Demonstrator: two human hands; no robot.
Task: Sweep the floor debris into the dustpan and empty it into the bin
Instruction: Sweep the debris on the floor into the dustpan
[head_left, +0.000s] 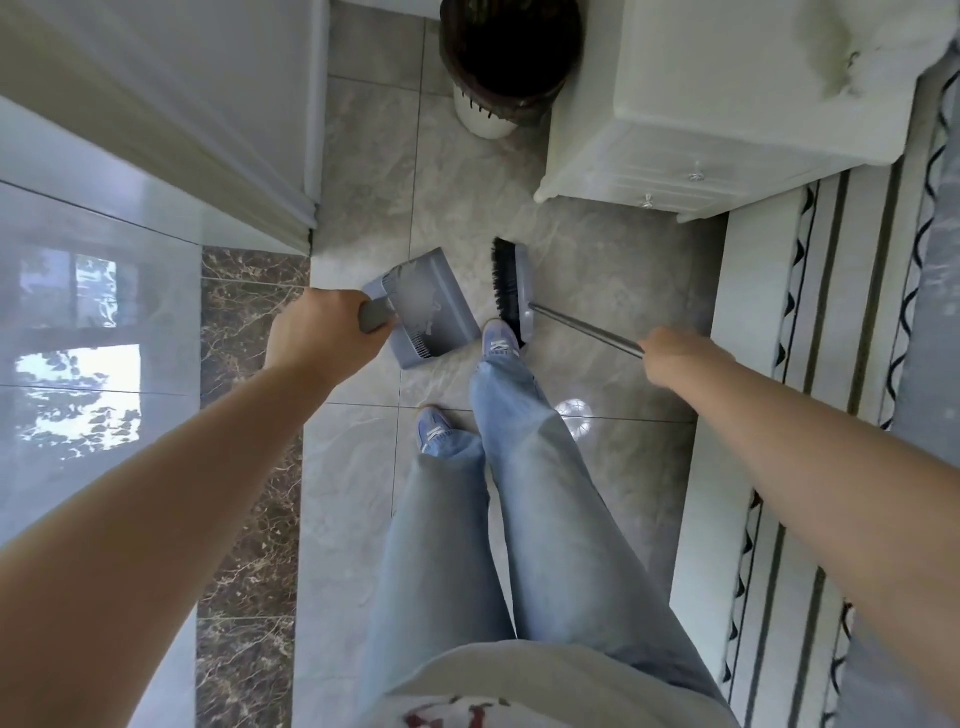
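Left hand curled tight round the short grey handle of the dustpan. Right hand wrapped round the thin metal pole of the broom, holding it low and slanted. Dustpan lifted and tilted, hanging over the grey floor just in front of one shoe, with the broom's black bristles just beside it on the right. Probably carrying time now, with the walk to the bin next. Best to keep the pan level or tipped back a little toward the handle, so nothing slides out of the open front. Slow steps, no swinging. Broom kept off to the side, away from the feet, so no tripping. Then pan lip right over the middle of the bin before tipping. Inside the dustpan: pale dusty smears and a few small bits, too blurry to name. Bin at the far end of the floor, near the white cabinet, lined with a dark bag; too dark inside to tell what it holds.
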